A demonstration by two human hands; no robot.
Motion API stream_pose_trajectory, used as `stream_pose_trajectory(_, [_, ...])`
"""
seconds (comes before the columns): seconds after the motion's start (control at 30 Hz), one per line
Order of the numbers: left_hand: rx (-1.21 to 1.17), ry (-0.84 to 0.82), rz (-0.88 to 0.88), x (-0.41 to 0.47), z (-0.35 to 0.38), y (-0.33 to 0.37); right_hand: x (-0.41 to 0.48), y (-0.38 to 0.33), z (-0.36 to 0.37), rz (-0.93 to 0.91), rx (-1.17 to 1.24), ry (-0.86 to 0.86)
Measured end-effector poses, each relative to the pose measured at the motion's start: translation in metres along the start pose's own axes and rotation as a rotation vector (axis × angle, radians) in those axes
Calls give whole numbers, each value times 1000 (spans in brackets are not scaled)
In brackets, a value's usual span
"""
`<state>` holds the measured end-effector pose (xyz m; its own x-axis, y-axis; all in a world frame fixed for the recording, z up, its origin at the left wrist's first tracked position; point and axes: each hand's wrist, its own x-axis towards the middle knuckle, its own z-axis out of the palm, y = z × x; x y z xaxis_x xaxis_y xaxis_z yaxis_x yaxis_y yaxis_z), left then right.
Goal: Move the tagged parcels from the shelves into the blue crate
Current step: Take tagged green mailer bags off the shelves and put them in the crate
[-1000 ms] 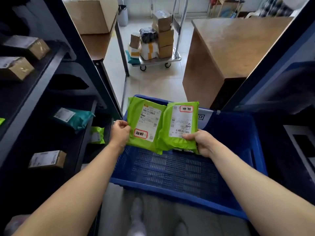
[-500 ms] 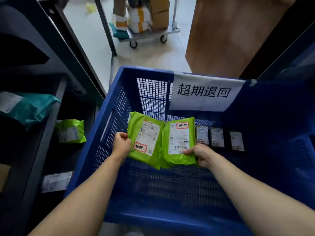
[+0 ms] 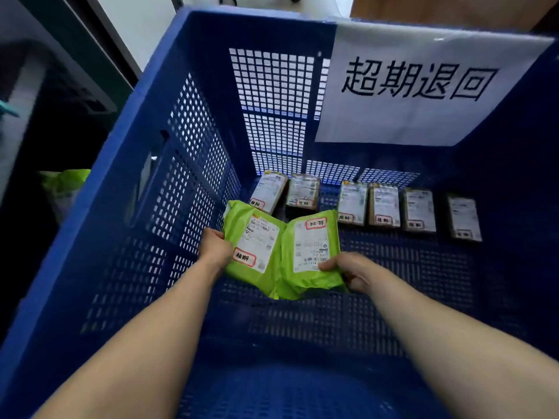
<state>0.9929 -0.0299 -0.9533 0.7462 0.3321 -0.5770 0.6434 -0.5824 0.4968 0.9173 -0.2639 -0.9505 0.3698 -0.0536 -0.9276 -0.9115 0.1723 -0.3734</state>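
Head view: hands (image 3: 215,248) hold crinkled green mailers (image 3: 281,254) inside perforated crate (image 3: 169,116).

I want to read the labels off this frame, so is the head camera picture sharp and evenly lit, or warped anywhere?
Head view: wide-angle warp makes the blue crate walls flare; its far mesh is backlit, the shelves at left nearly black; the white sign reads crisply, but fine print on the green parcels in the left hand and right hand is too soft.

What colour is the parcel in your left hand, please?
The parcel is lime green; head view shows it.
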Motion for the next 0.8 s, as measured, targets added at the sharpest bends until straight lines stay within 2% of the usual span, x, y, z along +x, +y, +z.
stream_pose_trajectory(0.13, [57, -109, -1, 18, 10, -5, 27, 6, 3, -12, -9, 90])
stream_pose_trajectory(0.2, [126, -179, 7, 23, 16, -8, 38, 5, 4, 28, 111, 109])
stream_pose_trajectory(0.37, [138, -232, 34, 32, 31, -16, 55, 7, 10, -23, -125, 149])
stream_pose_trajectory(0.5, [70, -243, 48, 25, 27, -1, 55, 1, 16, -34, -79, 110])
stream_pose_trajectory(0.63, [33, -219, 88, -7, 9, 25, 13, -19, 25, -82, -77, 91])
stream_pose_trajectory(0.8, [-69, -178, 231, -72, -33, 74, -76, -52, 30, -284, -11, 118])
